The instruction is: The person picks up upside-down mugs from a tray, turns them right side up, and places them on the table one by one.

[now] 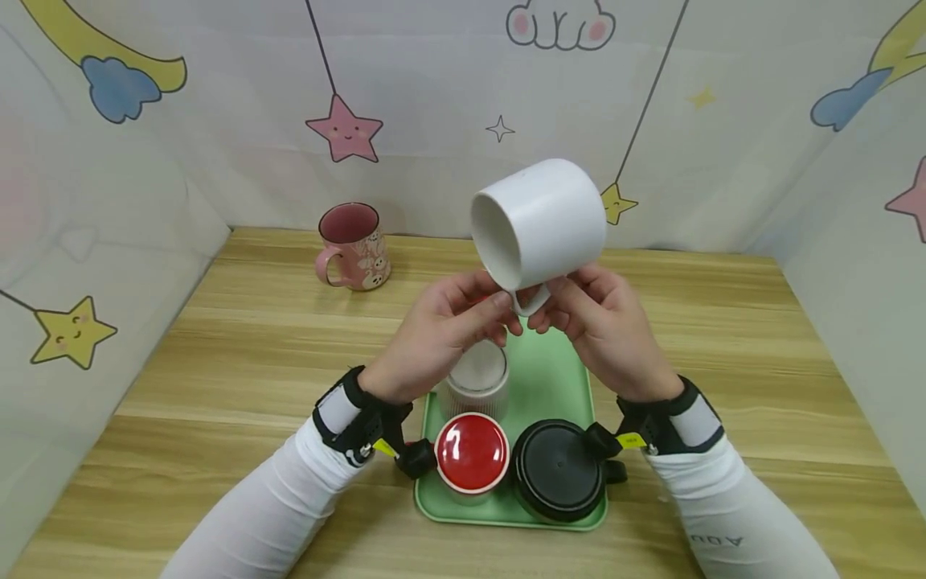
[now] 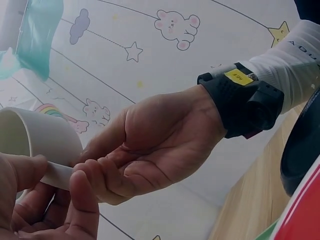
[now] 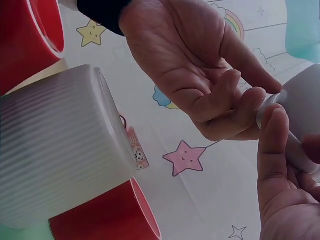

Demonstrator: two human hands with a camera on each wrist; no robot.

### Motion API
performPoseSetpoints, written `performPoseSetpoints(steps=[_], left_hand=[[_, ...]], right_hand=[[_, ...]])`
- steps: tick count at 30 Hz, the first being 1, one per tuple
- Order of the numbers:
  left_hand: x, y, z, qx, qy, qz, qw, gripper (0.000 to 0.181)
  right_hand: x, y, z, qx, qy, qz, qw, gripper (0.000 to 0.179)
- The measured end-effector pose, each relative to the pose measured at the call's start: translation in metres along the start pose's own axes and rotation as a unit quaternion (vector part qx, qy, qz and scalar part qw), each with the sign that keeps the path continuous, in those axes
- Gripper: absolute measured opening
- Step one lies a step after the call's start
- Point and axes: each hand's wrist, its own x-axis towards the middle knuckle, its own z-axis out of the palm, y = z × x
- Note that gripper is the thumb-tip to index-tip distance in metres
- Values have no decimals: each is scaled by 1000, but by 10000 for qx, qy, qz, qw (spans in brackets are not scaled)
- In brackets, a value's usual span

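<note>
A plain white mug [image 1: 550,221] is held up above the tray, tilted on its side with its mouth toward the left and its handle [image 1: 531,300] pointing down. My left hand [image 1: 441,334] pinches the handle from the left, thumb on it near the rim side. From the right, my right hand [image 1: 615,334] pinches the same handle close to the mug's wall. In the left wrist view the right hand [image 2: 160,142] and the mug [image 2: 50,132] show. The right wrist view has the left hand [image 3: 190,70] at the handle.
Below, a green tray [image 1: 553,378] holds an upturned ribbed whitish cup [image 1: 477,374], a red-bottomed cup [image 1: 473,453] and a black mug [image 1: 560,470]. Another red cup [image 3: 105,215] stands beyond the ribbed one. A pink mug [image 1: 354,249] stands upright at the table's back left.
</note>
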Motion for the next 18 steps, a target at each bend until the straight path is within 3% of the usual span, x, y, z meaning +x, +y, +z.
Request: performPoseSetpoints(steps=[9, 18], left_hand=[[0, -3, 3, -650, -132, -86, 9978, 18], [-3, 0, 2, -452, -332, 83, 9984, 20]], right_hand=[[-2, 4, 2, -135, 179, 302, 9993, 26], [-3, 6, 4, -322, -17, 439, 9985, 23]])
